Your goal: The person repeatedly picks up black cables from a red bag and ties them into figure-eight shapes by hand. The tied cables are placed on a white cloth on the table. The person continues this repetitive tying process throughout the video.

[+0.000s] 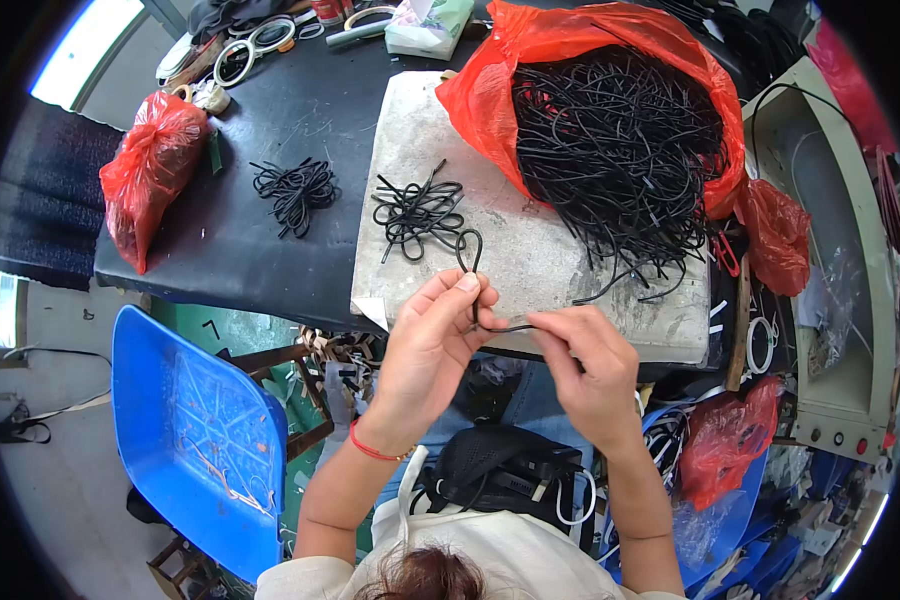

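Between the thumb and fingers of my left hand [438, 325] is a black cord [475, 245], bent into a loop that sticks up above the fingertips. My right hand [587, 362] pinches the same cord's other stretch, drawn out sideways to the right. Both hands are over the near edge of a pale board [530, 270]. Just beyond the loop lies a small heap of looped black cords [415, 215] on the board. A large open red plastic bag [480, 85] at the far right spills a tangled mass of black cords [620, 150].
Another bundle of looped black cords [296, 195] and a tied red bag [152, 165] lie on the dark table [300, 110] at left. Tape rings [235, 62] and a tissue pack [428, 28] are at the back. A blue plastic chair [205, 430] stands lower left; a grey metal housing [820, 250] is right.
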Tool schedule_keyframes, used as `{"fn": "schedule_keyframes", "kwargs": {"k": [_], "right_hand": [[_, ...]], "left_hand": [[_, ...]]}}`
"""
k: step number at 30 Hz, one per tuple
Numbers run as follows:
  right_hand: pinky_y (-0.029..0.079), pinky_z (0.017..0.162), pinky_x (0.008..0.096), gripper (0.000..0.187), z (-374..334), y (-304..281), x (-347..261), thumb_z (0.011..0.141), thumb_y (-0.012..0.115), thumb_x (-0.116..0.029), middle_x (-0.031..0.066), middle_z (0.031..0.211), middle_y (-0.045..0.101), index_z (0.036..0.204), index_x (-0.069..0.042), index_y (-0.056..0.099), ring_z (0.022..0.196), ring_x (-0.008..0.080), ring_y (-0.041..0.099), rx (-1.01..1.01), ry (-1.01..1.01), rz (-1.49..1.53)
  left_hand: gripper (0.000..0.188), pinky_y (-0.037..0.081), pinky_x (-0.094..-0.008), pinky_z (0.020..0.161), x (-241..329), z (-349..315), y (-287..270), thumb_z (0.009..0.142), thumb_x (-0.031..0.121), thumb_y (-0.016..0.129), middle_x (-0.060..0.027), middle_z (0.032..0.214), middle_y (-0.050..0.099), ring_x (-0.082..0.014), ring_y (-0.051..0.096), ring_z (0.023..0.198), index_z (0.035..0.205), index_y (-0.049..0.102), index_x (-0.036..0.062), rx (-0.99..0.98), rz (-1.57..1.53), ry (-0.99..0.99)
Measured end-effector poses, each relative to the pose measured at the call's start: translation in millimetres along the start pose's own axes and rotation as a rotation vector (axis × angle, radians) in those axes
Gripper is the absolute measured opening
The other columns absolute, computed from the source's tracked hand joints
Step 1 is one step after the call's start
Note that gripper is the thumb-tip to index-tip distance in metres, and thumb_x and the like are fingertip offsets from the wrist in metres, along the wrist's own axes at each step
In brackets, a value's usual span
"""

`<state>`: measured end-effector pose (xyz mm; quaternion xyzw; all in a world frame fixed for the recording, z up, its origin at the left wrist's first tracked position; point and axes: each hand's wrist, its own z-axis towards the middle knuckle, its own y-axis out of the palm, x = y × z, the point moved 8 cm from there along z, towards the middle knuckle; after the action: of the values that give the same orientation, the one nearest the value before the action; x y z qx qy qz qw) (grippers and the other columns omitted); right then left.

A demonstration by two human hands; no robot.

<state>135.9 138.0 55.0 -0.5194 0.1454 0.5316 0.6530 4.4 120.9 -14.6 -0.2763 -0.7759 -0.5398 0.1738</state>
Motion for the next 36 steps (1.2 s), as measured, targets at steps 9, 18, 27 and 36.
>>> {"fn": "schedule_keyframes", "kwargs": {"k": [9, 18, 27, 36], "right_hand": [[0.046, 0.057, 0.0322, 0.027, 5.2, 0.7, -10.4, 0.067, 0.065, 0.005, 0.0075, 0.079, 0.055, 0.092, -0.004, 0.062, 0.068, 0.0229, 0.056, -0.016, -0.150, -0.130], [0.047, 0.056, 0.0319, 0.021, -3.2, 4.9, -11.1, 0.070, 0.066, 0.003, 0.0087, 0.080, 0.056, 0.090, -0.002, 0.060, 0.067, 0.0230, 0.057, 0.091, -0.132, -0.157], [0.042, 0.059, 0.0328, 0.025, 7.6, -10.8, -40.7, 0.064, 0.062, 0.003, 0.0079, 0.076, 0.053, 0.088, -0.003, 0.062, 0.067, 0.0229, 0.051, -0.145, -0.282, -0.348], [0.044, 0.060, 0.0320, 0.011, 9.5, 10.1, 5.6, 0.079, 0.058, 0.001, 0.0108, 0.076, 0.053, 0.091, -0.001, 0.059, 0.067, 0.0250, 0.055, -0.276, 0.059, 0.098]], "left_hand": [[0.019, 0.045, -0.0214, 0.064, -5.6, -5.2, 1.7, 0.084, 0.016, 0.062, -0.0053, 0.080, 0.062, -0.0091, 0.055, 0.070, 0.091, 0.062, -0.0012, -0.091, 0.371, -0.089], [0.016, 0.047, -0.0218, 0.065, -9.9, -7.6, 4.1, 0.087, 0.013, 0.057, -0.0051, 0.078, 0.061, -0.0093, 0.058, 0.072, 0.091, 0.060, -0.0022, -0.096, 0.444, -0.017], [0.013, 0.048, -0.0229, 0.065, 14.9, -13.2, 8.3, 0.087, 0.006, 0.052, -0.0070, 0.081, 0.061, -0.0105, 0.059, 0.073, 0.094, 0.057, -0.0038, -0.031, 1.192, 0.340], [0.029, 0.049, -0.0227, 0.068, 6.4, -16.4, 15.4, 0.085, 0.007, 0.058, -0.0072, 0.083, 0.059, -0.0108, 0.058, 0.076, 0.111, 0.050, -0.0043, -0.212, 0.502, -0.032]]}}
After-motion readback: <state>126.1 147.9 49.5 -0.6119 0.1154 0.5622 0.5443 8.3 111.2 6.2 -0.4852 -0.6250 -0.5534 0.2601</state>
